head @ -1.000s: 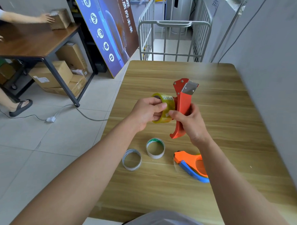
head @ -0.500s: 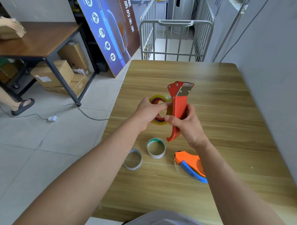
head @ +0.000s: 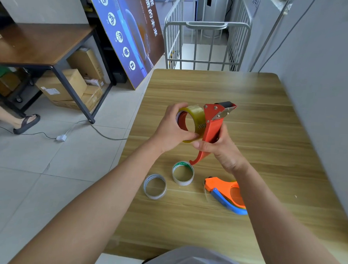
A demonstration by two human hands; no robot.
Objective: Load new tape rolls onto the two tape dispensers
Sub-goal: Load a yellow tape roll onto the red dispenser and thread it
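Observation:
Above the wooden table (head: 258,123), my right hand (head: 220,151) grips the handle of a red tape dispenser (head: 212,126), its metal blade pointing up and right. My left hand (head: 173,130) holds a yellowish clear tape roll (head: 195,114) that sits against the dispenser's left side, over its red hub. A second dispenser, orange and blue (head: 226,195), lies flat on the table near my right forearm. Two empty-looking cores lie in front: one with a green inner rim (head: 183,173) and a thinner white one (head: 155,186).
A grey wall runs along the table's right edge. A metal cage cart (head: 205,44) stands beyond the far edge. To the left are tiled floor, a cable with a plug (head: 61,137), a dark desk (head: 40,44) over cardboard boxes, and a person's sandalled foot (head: 26,122).
The dispenser has turned so its blade faces right, and the tape roll has shifted onto its left side. The person at the dark desk has left the tabletop.

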